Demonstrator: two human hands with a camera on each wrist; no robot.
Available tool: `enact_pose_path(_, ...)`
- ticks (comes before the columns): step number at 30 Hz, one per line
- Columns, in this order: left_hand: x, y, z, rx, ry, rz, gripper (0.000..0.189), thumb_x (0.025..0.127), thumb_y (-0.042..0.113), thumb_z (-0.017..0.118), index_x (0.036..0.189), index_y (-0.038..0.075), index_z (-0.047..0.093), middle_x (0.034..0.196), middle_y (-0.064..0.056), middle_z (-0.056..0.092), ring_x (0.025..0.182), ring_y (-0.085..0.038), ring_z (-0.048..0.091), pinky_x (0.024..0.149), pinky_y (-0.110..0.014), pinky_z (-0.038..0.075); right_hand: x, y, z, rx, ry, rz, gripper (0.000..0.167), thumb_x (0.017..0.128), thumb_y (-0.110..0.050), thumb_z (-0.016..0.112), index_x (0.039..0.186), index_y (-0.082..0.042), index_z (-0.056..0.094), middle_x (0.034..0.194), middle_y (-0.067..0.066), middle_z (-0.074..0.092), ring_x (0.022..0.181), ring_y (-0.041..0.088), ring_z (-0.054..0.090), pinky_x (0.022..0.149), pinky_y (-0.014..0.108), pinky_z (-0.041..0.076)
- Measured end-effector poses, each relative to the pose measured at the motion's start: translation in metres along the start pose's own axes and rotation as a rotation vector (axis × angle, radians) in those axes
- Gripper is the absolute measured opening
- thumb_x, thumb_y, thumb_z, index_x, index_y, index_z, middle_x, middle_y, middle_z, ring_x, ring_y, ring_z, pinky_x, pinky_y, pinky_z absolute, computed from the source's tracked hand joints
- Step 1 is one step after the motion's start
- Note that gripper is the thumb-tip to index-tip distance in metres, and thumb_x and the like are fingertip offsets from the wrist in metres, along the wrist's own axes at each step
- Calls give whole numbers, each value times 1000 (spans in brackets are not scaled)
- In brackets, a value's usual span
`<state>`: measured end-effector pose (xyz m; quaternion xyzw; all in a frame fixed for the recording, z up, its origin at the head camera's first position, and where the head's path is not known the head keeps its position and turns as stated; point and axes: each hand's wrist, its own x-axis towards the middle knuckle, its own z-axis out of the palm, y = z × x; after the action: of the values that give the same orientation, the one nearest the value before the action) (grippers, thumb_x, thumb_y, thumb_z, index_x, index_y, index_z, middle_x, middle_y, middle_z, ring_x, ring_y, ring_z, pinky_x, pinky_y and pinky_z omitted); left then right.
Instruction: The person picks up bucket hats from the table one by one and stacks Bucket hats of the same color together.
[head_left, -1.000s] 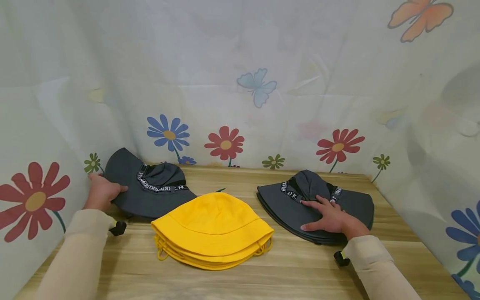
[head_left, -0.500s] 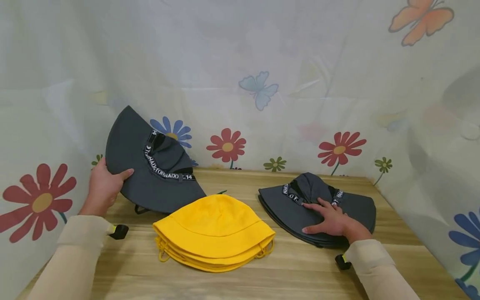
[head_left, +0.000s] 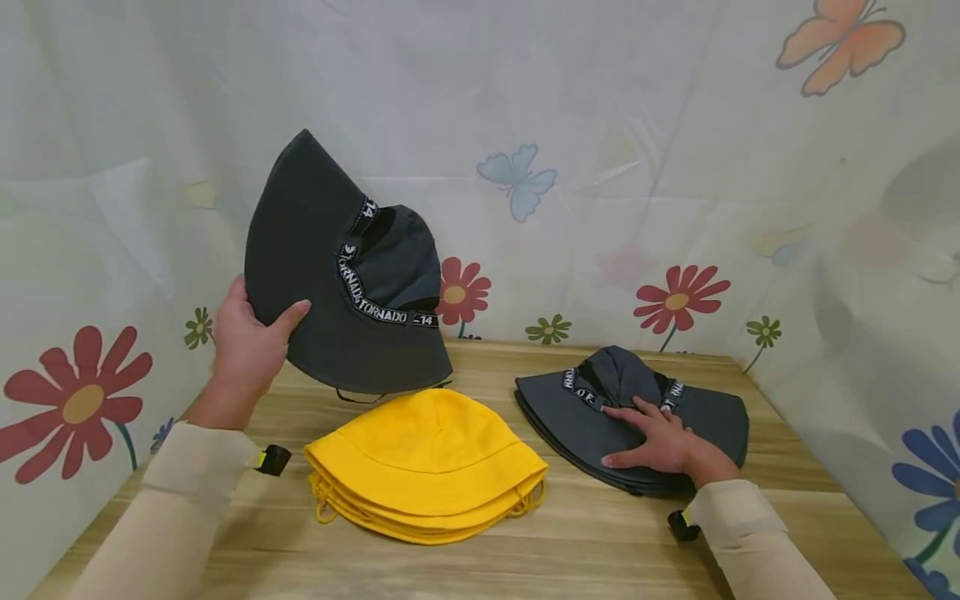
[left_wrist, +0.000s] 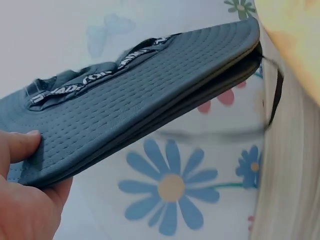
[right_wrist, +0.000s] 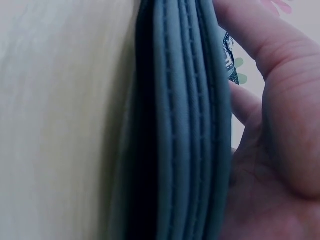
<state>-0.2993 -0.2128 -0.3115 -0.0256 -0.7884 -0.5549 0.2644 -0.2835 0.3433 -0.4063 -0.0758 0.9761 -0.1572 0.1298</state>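
A folded dark grey bucket hat [head_left: 315, 275] with a black lettered band is raised at the left, tilted on its side. My left hand [head_left: 255, 342] grips its brim, thumb on the near face; the left wrist view shows the folded brim [left_wrist: 130, 110] with the thumb above, fingers beneath and a dark cord hanging from the far end. On the right, my right hand [head_left: 660, 437] rests with spread fingers on a stack of folded grey bucket hats [head_left: 555, 408]. Layered brim edges [right_wrist: 190, 125] of that stack fill the middle of the right wrist view.
A stack of yellow bucket hats [head_left: 427, 458] with cords lies at the middle front, just below the raised hat. The wooden table [head_left: 360, 567] meets a flower-and-butterfly curtain [head_left: 600, 100] behind and at both sides.
My left hand has lifted the grey bucket hat off the table, up and to the right, tilting it steeply. The right hand stays on its stack, and the yellow hats have not moved.
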Motion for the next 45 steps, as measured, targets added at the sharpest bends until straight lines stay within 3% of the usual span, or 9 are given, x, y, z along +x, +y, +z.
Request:
enact_pose_path(8,-16,24,18,-168,-35,100,66,95,24,74,152,21,41,145,-3,54,130,-16,57,106,-24,51,6,-3,1,-5,5,5,95,82,-62,77,158,-20,40,165,35,12,142,74,7,103,90,11)
enact_pose_path(16,-42,39,47,-319,-149,65,62,97,22,71,151,20,39,146,-5,54,129,-14,60,99,-17,52,7,-15,-3,-12,57,2,97,78,-65,80,155,-17,46,166,36,7,143,73,8,104,89,17)
enact_pose_path(22,-61,44,73,-477,-262,13,63,99,14,69,152,21,36,149,-4,51,131,-14,60,100,-23,54,-2,-41,-25,384,125,-198,77,98,-50,64,161,-18,33,172,20,1,153,56,8,111,79,26)
enact_pose_path(27,-73,47,90,-603,-331,-5,61,100,2,63,151,20,35,144,-3,53,125,-11,64,99,-29,55,-19,-69,-35,731,35,-391,75,108,-36,50,164,-3,12,171,23,4,156,51,5,121,71,15)
enact_pose_path(30,-80,49,98,-720,-364,-28,61,100,-4,59,150,20,35,143,-3,52,125,-12,64,101,-31,55,-29,-88,-34,747,14,-406,79,104,-36,60,161,2,20,165,25,29,152,42,32,120,58,33)
enact_pose_path(33,-85,51,103,-809,-377,-24,62,100,-8,56,151,20,33,145,-3,49,127,-15,62,104,-33,53,-34,-102,-32,722,3,-404,68,98,-30,71,152,0,42,145,19,58,128,25,62,106,41,54)
enact_pose_path(35,-87,51,105,-833,-375,-16,64,100,-9,55,152,21,32,146,-3,48,128,-15,61,104,-33,53,-36,-106,-32,702,-2,-408,54,96,-25,74,141,-2,56,127,14,70,106,14,71,93,30,58)
enact_pose_path(39,-90,49,108,-827,-382,-11,65,100,-8,56,153,21,31,147,-4,47,129,-15,60,105,-32,52,-41,-106,-39,610,24,-382,41,93,-27,77,125,-4,70,112,12,77,97,16,73,88,30,59)
enact_pose_path(45,-88,44,104,-579,-413,-57,57,100,8,66,148,16,38,143,-6,55,125,-13,64,103,-28,53,-53,-99,-57,506,73,-402,33,93,-27,77,120,-8,74,107,6,79,95,10,72,83,29,57)
